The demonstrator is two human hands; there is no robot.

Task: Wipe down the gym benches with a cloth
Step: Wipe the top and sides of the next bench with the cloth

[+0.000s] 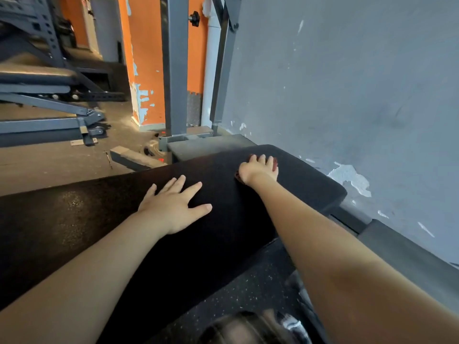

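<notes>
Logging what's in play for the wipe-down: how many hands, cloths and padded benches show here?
Hands: 2, left hand flat on the near bench, right hand pressing the cloth
Cloths: 1, reddish, mostly hidden under the right hand
Benches: 2, near bench and far bench at upper left
Total: 5

Red cloth (275, 165) under right hand (258, 170), on bench (223, 227)
</notes>
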